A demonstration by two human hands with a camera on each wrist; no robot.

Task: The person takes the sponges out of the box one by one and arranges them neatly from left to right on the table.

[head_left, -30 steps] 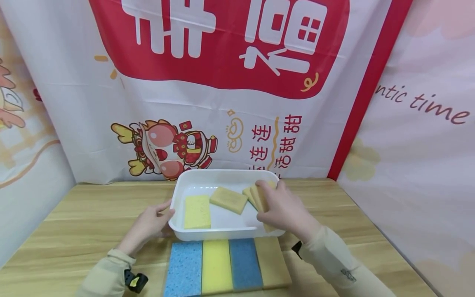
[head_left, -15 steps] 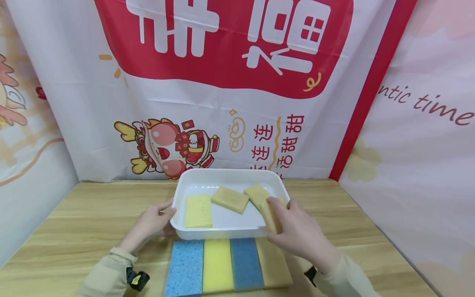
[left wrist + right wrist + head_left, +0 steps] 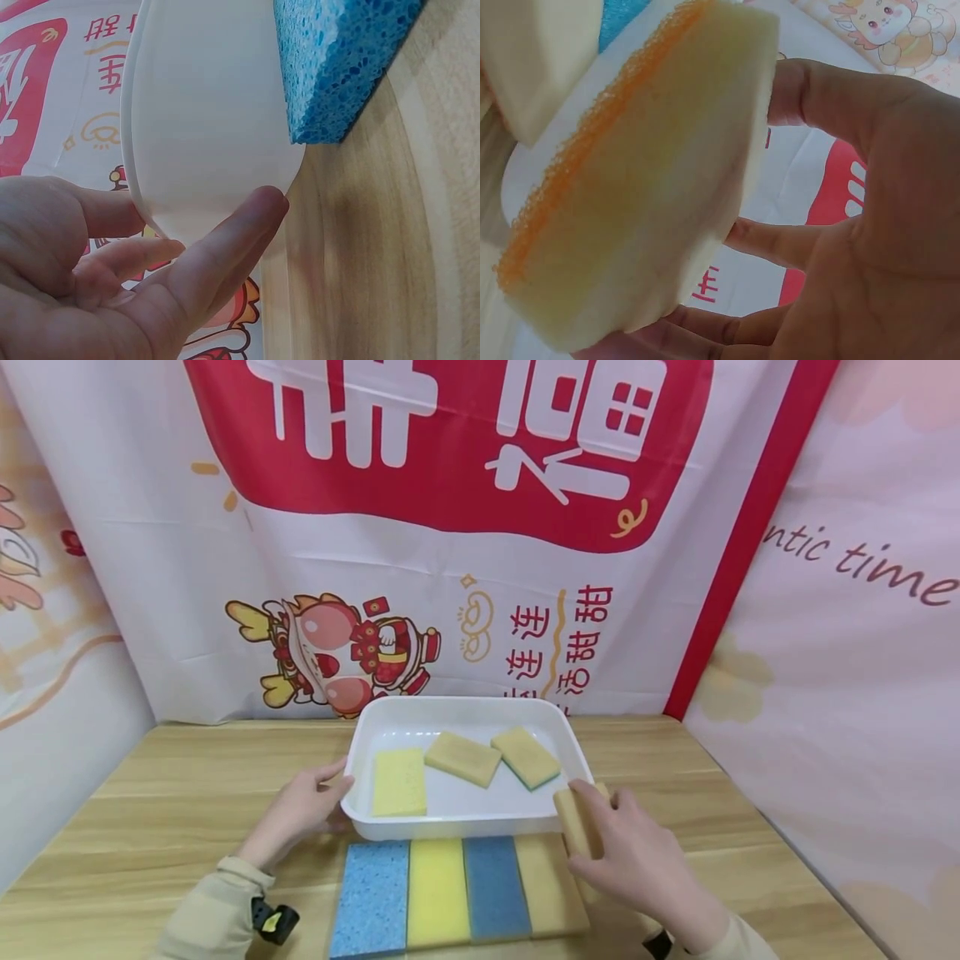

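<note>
Left hand grips white tray at its end, seemingly to steady it; right hand holds tan sponge thumb-to-fingers, so orange layer faces off the palm.

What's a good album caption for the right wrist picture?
Right hand gripping a pale yellow scouring sponge with an orange mesh face, a red-and-white banner behind.

White tray cropped, left-wrist view; right hand partly hides sponge

Evenly bright in the head view; dimmer, softer in wrist views; faintly shadowed beside the white rectangular plastic tub.
</note>
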